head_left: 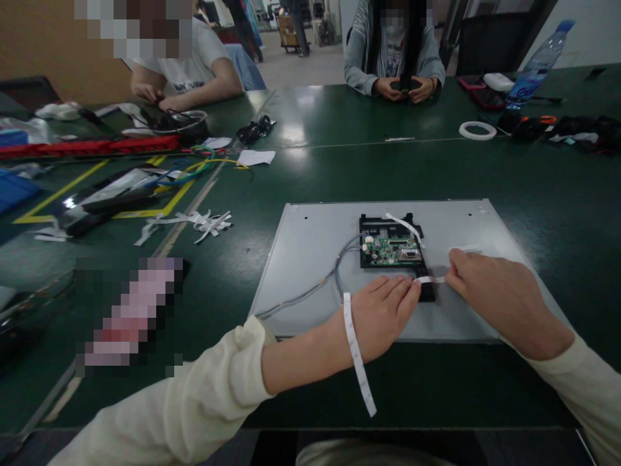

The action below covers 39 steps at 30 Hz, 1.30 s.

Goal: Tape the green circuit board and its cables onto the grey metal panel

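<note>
A green circuit board sits in a black plastic bracket on a light grey panel. Over the bracket's lower right arm, my left hand rests with its fingers pressed together; their tips hold one end of a short white tape strip. My right hand is closed in a pinch on the strip's other end, to the right of the bracket. Another white strip lies across the bracket's top right. A longer strip hangs over my left wrist. Grey cables run left from the board.
Loose white strips and a phone with a blurred screen lie to the left. A tape roll and a tilted water bottle are at the back right. Two people sit across the green table.
</note>
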Each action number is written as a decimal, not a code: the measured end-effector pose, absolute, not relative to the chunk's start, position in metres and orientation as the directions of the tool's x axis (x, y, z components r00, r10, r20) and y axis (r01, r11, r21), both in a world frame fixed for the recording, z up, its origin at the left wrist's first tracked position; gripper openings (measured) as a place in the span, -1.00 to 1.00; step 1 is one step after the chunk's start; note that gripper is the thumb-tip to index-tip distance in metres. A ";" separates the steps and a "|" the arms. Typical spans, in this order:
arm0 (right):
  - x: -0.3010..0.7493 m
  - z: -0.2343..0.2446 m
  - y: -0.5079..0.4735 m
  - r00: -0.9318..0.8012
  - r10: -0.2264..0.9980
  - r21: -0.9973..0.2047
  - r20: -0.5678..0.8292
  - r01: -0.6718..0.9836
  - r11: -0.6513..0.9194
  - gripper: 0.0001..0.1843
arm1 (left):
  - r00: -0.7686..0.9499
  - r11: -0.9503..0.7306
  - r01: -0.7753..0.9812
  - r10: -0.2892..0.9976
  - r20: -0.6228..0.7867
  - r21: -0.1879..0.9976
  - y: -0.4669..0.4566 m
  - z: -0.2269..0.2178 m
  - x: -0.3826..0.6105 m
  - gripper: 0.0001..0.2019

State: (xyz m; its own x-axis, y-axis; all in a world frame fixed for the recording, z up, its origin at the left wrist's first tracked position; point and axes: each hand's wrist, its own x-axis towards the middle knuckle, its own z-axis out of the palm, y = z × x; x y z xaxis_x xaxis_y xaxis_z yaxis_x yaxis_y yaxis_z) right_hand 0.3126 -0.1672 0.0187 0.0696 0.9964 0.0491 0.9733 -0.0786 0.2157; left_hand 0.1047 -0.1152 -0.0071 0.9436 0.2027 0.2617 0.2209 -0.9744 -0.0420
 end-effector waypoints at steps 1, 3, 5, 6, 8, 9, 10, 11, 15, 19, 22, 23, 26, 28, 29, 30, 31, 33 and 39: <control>0.313 0.018 -0.167 0.051 0.993 0.162 0.106 0.984 -0.068 -0.82 | 0.949 -0.977 0.212 0.201 0.243 -0.018 -0.114 -0.004 0.105 -0.61; 0.312 0.018 -0.166 -0.012 0.973 -0.006 0.229 1.000 0.014 -0.82 | 0.958 -0.979 0.199 0.205 0.202 0.050 -0.110 0.003 0.105 -0.60; 0.306 0.021 -0.168 -0.124 0.929 -0.178 0.348 0.964 0.196 -0.83 | 0.959 -0.970 0.205 0.226 0.171 0.132 -0.104 0.011 0.104 -0.61; 0.302 0.023 -0.169 -0.196 0.894 -0.231 0.404 0.923 0.307 -0.83 | 0.958 -0.963 0.211 0.239 0.162 0.168 -0.100 0.015 0.104 -0.62; 0.289 0.028 -0.173 -0.364 0.785 -0.231 0.501 0.818 0.527 -0.83 | 0.951 -0.949 0.229 0.265 0.158 0.214 -0.093 0.022 0.102 -0.63; 0.282 0.031 -0.175 -0.450 0.710 -0.182 0.541 0.761 0.622 -0.81 | 0.944 -0.943 0.246 0.285 0.164 0.224 -0.090 0.025 0.102 -0.64; 0.274 0.033 -0.176 -0.531 0.629 -0.118 0.568 0.704 0.701 -0.76 | 0.936 -0.938 0.265 0.306 0.173 0.225 -0.087 0.028 0.101 -0.66; 0.266 0.036 -0.177 -0.602 0.551 -0.050 0.578 0.648 0.760 -0.70 | 0.927 -0.933 0.285 0.326 0.184 0.221 -0.086 0.030 0.100 -0.67; 0.237 0.042 -0.177 -0.704 0.379 0.066 0.600 0.516 0.854 -0.52 | 0.903 -0.921 0.339 0.376 0.209 0.193 -0.084 0.037 0.099 -0.74; 0.223 0.048 -0.173 -0.631 0.357 -0.049 0.688 0.451 0.891 -0.81 | 0.891 -0.910 0.383 0.410 0.197 0.159 -0.083 0.038 0.100 -0.77; 0.226 0.053 -0.170 -0.518 0.478 -0.224 0.709 0.478 0.849 -0.85 | 0.884 -0.899 0.407 0.433 0.179 0.162 -0.074 0.036 0.097 -0.79; 0.230 0.053 -0.168 -0.457 0.539 -0.294 0.708 0.503 0.813 -0.84 | 0.879 -0.893 0.410 0.441 0.180 0.187 -0.070 0.036 0.096 -0.80; 0.241 0.049 -0.162 -0.180 0.692 -0.497 0.699 0.573 0.652 -0.84 | 0.851 -0.840 0.390 0.485 0.199 0.378 -0.055 0.041 0.089 -0.82; 0.247 0.044 -0.157 0.004 0.724 -0.590 0.690 0.582 0.559 -0.86 | 0.815 -0.702 0.382 0.562 0.139 0.601 -0.045 0.048 0.085 -0.79; 0.250 0.041 -0.155 0.068 0.736 -0.628 0.674 0.576 0.523 -0.87 | 0.798 -0.581 0.381 0.600 0.063 0.719 -0.039 0.052 0.083 -0.77; 0.251 0.039 -0.153 0.104 0.745 -0.655 0.659 0.564 0.502 -0.88 | 0.785 -0.430 0.373 0.619 -0.033 0.822 -0.033 0.056 0.081 -0.73; 0.252 0.037 -0.152 0.114 0.753 -0.674 0.649 0.546 0.498 -0.88 | 0.782 -0.268 0.357 0.610 -0.130 0.894 -0.028 0.060 0.079 -0.68; 0.253 0.034 -0.150 0.095 0.770 -0.698 0.632 0.501 0.511 -0.87 | 0.790 -0.006 0.310 0.558 -0.254 0.951 -0.017 0.068 0.074 -0.58; 0.251 0.029 -0.149 -0.024 0.809 -0.689 0.588 0.508 0.516 -0.82 | 0.776 0.132 0.258 0.562 -0.286 0.957 -0.004 0.078 0.064 -0.50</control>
State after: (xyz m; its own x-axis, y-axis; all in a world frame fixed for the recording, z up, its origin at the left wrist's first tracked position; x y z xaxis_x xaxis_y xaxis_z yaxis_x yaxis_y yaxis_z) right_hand 0.2510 -0.1488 0.0291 -0.0240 0.8087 0.5877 0.5083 0.5160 -0.6894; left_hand 0.0635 -0.0035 0.0779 0.7759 0.5621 -0.2865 0.2578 0.1319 0.9571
